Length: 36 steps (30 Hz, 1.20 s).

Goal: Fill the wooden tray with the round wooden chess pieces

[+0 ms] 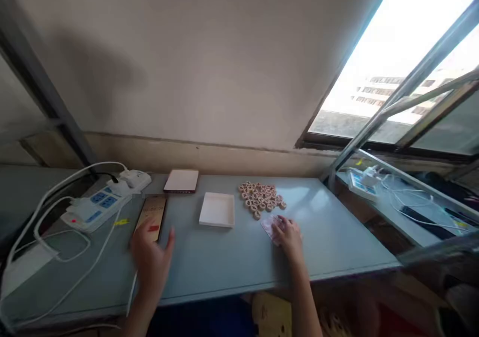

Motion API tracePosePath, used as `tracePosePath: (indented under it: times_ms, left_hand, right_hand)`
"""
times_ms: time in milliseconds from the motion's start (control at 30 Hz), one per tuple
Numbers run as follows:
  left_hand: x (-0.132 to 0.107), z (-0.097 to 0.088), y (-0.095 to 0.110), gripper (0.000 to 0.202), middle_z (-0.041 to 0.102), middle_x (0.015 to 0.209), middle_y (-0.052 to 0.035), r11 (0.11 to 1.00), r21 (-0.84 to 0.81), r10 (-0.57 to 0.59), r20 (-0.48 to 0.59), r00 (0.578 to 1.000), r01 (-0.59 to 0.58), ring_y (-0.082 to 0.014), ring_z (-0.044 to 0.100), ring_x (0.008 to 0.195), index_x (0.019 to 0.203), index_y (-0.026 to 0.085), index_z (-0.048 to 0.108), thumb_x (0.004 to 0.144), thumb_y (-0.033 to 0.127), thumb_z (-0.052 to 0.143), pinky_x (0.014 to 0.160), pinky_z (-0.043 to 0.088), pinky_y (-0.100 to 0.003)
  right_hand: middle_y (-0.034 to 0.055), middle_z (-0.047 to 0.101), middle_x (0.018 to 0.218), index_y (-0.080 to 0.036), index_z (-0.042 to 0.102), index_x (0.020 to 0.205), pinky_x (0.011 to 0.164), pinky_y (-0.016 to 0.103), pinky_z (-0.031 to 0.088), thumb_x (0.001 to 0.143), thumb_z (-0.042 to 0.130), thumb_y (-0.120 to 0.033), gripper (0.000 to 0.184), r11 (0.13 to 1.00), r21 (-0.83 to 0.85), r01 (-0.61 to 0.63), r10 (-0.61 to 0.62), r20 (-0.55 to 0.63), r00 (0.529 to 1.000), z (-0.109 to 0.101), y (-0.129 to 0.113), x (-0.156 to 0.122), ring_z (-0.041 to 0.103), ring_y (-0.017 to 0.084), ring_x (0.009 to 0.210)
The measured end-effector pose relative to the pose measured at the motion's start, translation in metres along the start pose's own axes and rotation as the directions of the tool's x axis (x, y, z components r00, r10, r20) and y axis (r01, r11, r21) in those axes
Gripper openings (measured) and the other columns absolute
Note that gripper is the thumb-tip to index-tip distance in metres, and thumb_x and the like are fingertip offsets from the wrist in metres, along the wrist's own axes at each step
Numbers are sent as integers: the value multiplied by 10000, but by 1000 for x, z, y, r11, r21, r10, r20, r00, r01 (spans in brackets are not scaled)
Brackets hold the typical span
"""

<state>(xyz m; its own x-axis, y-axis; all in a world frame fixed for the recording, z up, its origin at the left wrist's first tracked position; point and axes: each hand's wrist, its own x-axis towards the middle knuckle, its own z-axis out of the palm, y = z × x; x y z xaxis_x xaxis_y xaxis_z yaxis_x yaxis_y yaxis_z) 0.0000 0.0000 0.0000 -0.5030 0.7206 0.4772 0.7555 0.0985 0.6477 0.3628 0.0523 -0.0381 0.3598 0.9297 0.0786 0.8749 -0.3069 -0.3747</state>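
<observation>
My left hand (151,257) hovers over the lower part of a phone (159,208), slightly blurred, its thumb spread away from the fingers and nothing held. Zeros and a red patch show on the phone's screen. On the right, my right hand (289,235) has its fingers curled onto a crumpled whitish, pinkish cloth or wipe (268,224) lying on the table. Just beyond that hand lies a cluster of round wooden game pieces (258,196) with carved marks. Left of the pieces sits an open white box tray (217,210), and farther back a box lid (181,181).
A power strip (107,201) with plugs and looping white cables (90,277) takes up the left of the grey table (224,267). A wall stands behind. Metal bed-frame bars (368,122) rise at the right, past which another table (422,202) holds a second strip.
</observation>
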Motion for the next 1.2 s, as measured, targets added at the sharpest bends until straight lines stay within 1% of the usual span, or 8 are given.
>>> tracePosePath:
  times_ms: [67,167,333,467,800,933,1067,1200]
  left_hand:
    - [-12,-17,-35,824,537,1149,-206,989,90,-112,-44,993,115,-344,528,1038,1210,48,451,659,656,529,893,431,-476]
    - [-21,-33,-63,968,513,1209,-230,946,229,-241,31,970,228,-403,515,1051,1288,51,378,598,706,553,850,432,-525]
    - [-8,-24,-50,1162,511,1228,-227,917,368,-225,158,961,155,-428,442,1142,1430,87,53,591,712,561,859,392,-568]
    - [5,-11,-45,1072,528,1181,-249,894,433,-207,177,962,112,-437,430,1143,1430,73,61,669,669,522,845,388,-563]
    - [30,-23,-85,1046,500,1207,-259,909,416,-99,236,967,-8,-440,438,1142,1428,45,66,696,643,513,851,406,-537]
    - [24,-24,-71,991,432,1278,-273,908,401,31,217,976,-118,-434,422,1159,1418,42,124,717,656,462,852,409,-533]
    - [3,-26,-37,813,449,1266,-254,917,367,97,165,982,-152,-410,463,1112,1382,63,247,788,598,392,812,431,-526]
    - [-10,-19,-5,517,537,1173,-150,963,142,191,236,953,-228,-319,493,1087,1207,162,492,834,504,390,867,428,-481]
  right_hand:
    - [72,553,1093,-233,558,1192,801,348,384,822,472,-420,423,1000,10,6,-5,-38,999,6,4,0,488,262,1064]
    - [73,561,1085,-238,553,1202,807,352,381,811,468,-429,443,999,42,26,-22,-100,995,14,10,0,501,264,1038]
    - [77,577,1057,-219,547,1207,810,350,380,792,454,-427,474,991,120,60,-39,-174,984,21,17,2,511,260,1013]
    - [87,584,1052,-202,555,1188,812,352,374,817,397,-438,467,985,156,79,-43,-224,974,22,15,1,505,256,1004]
    - [138,557,1083,-162,636,1005,781,367,370,810,472,-410,356,997,73,-20,36,-223,974,11,8,-7,472,294,1020]
    - [101,602,972,-191,600,886,748,359,370,818,453,-370,242,997,76,1,11,-150,989,6,9,-6,513,276,960]
    - [73,621,874,-201,530,885,661,311,393,812,443,-347,185,944,326,43,-25,-61,998,-6,10,2,570,219,794]
    - [63,614,917,-209,495,962,646,282,440,762,548,-473,336,684,709,171,-165,-77,983,-31,-7,9,583,192,796]
